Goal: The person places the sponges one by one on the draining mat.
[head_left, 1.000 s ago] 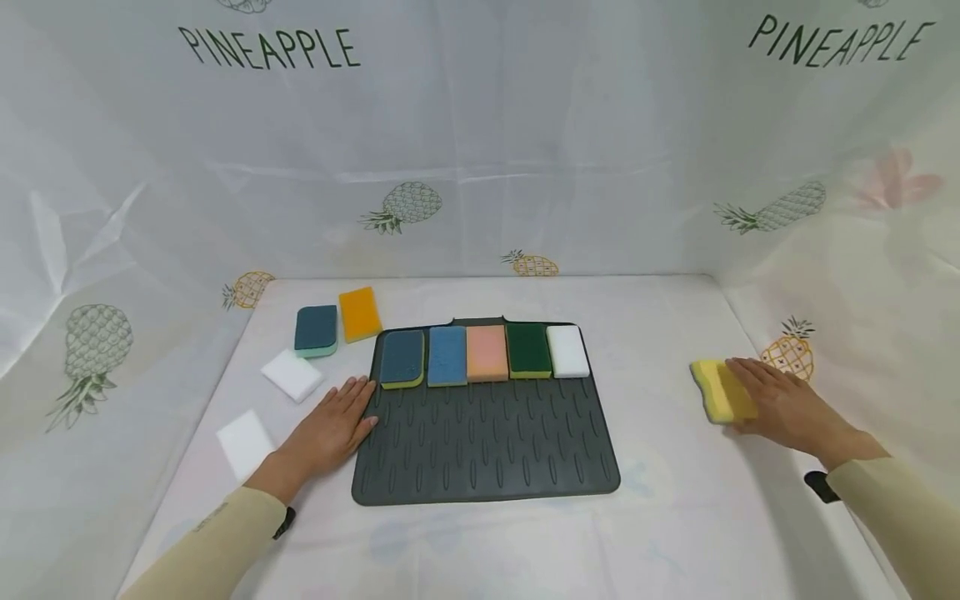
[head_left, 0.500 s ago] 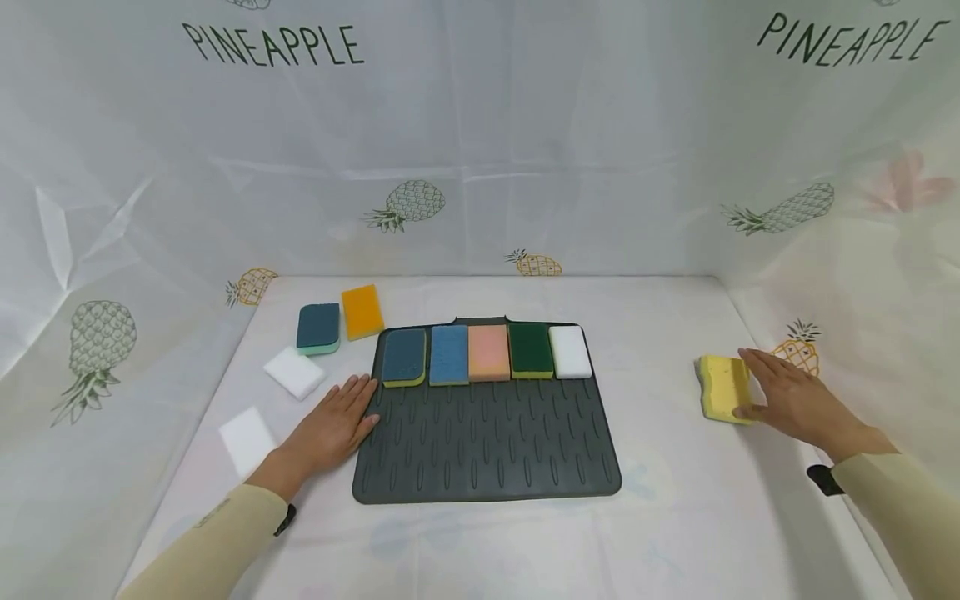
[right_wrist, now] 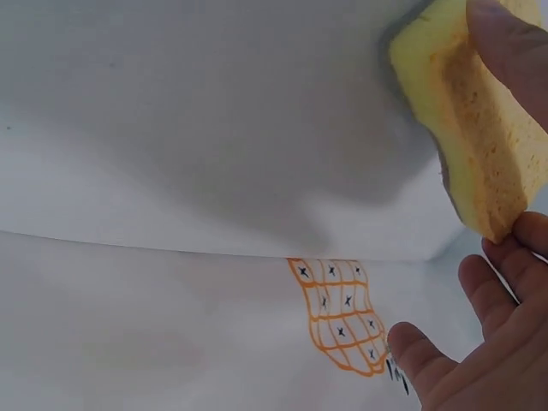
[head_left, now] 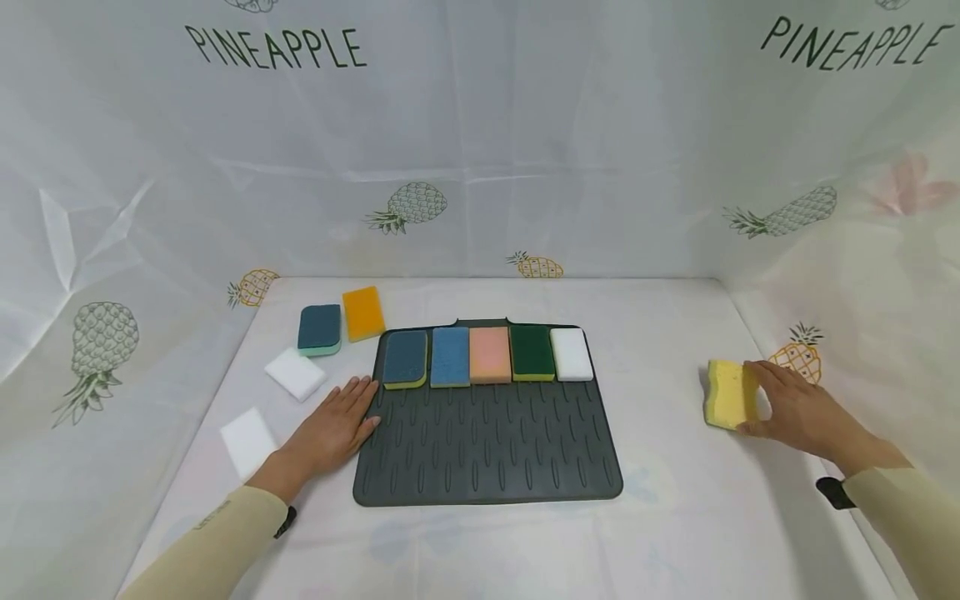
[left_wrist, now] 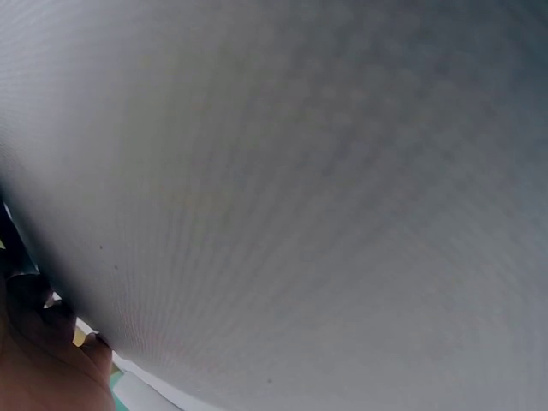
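The person's right hand (head_left: pixel 798 412) pinches a yellow sponge (head_left: pixel 731 395) by its edges, thumb at one end and fingertip at the other. The sponge is at the right side of the white printed cloth (head_left: pixel 660 542), well apart from the mat (head_left: pixel 487 450); whether it is touching the cloth cannot be told. The right wrist view shows its pitted, porous face, wavy side and thin grey layer on the far face.

The left hand (head_left: pixel 328 427) lies flat and grasps nothing, its fingers straight and their tips on the left edge of the mat. That mat is dark grey and rubbery-looking, with rounded corners, a tab on its far edge and raised oblong ridges.

Along the far edge of the mat runs a row of blocky sponges: a dark blue sponge (head_left: pixel 405 357) with a yellow base, a rough light blue sponge (head_left: pixel 450 356), a smoother peach sponge (head_left: pixel 490 354), a dark green sponge (head_left: pixel 532 352) over yellow, and a white sponge (head_left: pixel 572 354).

Left of the mat lie a teal sponge (head_left: pixel 319 325) with rounded corners and a pale green base, a thin orange pad (head_left: pixel 363 313) and two smooth white blocks (head_left: pixel 296 373).
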A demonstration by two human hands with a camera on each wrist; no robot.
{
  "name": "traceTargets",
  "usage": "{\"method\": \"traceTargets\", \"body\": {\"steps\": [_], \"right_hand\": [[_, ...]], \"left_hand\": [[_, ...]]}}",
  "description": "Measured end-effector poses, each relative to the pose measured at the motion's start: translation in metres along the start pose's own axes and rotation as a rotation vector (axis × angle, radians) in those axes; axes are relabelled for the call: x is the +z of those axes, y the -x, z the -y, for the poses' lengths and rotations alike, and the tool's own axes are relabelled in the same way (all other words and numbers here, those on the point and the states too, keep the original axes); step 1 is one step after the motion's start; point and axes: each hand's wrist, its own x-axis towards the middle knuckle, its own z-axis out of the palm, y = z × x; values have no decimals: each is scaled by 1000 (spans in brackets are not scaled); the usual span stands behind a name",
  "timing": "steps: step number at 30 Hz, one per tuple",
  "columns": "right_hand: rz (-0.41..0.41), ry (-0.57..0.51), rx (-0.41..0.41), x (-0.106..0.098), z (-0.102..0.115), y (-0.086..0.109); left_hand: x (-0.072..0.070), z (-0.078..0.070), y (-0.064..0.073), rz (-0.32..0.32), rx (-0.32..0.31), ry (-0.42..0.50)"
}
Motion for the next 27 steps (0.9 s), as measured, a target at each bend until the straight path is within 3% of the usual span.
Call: {"method": "traceTargets", "body": {"steps": [4,8,12,18,27], "right_hand": [[-55,2,-7,7,2,5],[-187,4,-46,10,11,3],[-324,21,-100,10,34,-12],[-431,0,-158,9,107,-50],[-417,-32,-311,10,241,-97]], "left_hand": [[0,-1,0,2,3,6],[-1,-2,1,-2,11,11],[-2,-1,1,-11,14,15],[-3,2,1,1,23,28],[-3,6,1,2,28,45]]}}
